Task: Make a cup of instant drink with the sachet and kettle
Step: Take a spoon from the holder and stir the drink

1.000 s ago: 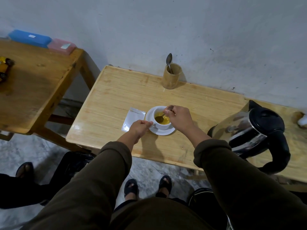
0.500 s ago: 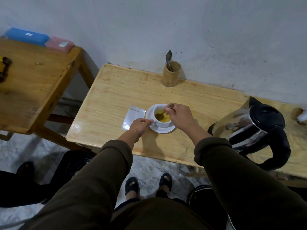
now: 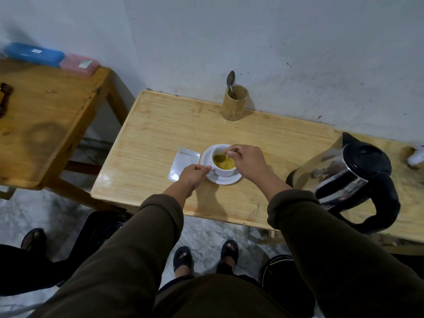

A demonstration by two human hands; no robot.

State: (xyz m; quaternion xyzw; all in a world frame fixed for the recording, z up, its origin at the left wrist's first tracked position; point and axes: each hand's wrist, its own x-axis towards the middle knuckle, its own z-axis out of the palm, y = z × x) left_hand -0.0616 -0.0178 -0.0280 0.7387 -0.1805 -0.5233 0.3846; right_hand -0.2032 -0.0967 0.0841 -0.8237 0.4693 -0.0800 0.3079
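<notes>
We see a white cup [image 3: 223, 169] on a saucer [image 3: 223, 180] near the front of the pale table [image 3: 146, 138], filled with a yellow drink [image 3: 226, 164]. Our right hand [image 3: 249, 162] pinches a spoon [image 3: 221, 157] between thumb and fingertips; its bowl dips into the drink, and most of its handle is hidden under our fingers. Our left hand [image 3: 191, 175] is curled at the cup's left side, fingers closed at the handle or the saucer rim; we cannot tell which, since the hand covers that spot. The sachet [image 3: 182, 162] lies flat just left of the saucer, its near corner hidden by the left hand; whether it is torn open is unclear. The kettle [image 3: 351, 177] stands well to the right, lid shut, handle toward us. A wooden holder [image 3: 234, 104] by the wall holds a second spoon [image 3: 230, 80]. A white object [image 3: 416, 156] at the right edge is cut off. On the darker side table [image 3: 46, 125] sit a blue box [image 3: 34, 53] and a pink box [image 3: 79, 64].
</notes>
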